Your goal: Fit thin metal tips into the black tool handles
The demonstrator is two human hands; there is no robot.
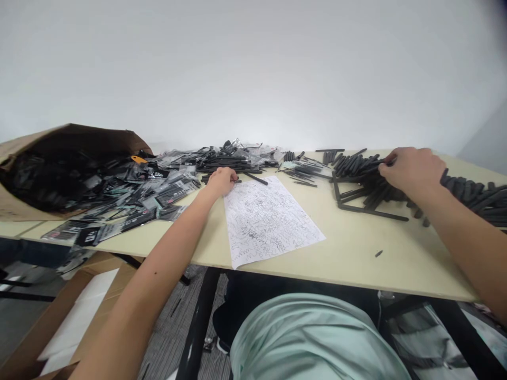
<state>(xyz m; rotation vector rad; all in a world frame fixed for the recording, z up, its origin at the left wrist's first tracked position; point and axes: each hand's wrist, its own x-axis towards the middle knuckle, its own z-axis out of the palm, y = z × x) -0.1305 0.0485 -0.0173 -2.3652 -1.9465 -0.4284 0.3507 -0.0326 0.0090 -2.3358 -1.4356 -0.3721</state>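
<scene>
My left hand (223, 182) is closed at the top left corner of a sheet of paper (273, 221) covered in scribbles. Its fingers are curled over a slim black pen (238, 181), whose end shows beside them. My right hand (414, 168) reaches to the right side of the table, thumb and fingers pinched at the top of a pile of black pens (354, 164). One black pen seems to be in that pinch, though the fingers partly hide it. Another black pen (256, 178) lies across the paper's upper edge.
A cardboard box (75, 129) lies on its side at left, spilling clear-and-black packets (174, 195). Thin refills (304, 170) lie behind the paper. More black pens (471, 192) are stacked at right. A small dark piece (378, 253) lies near the table's (348, 264) front edge.
</scene>
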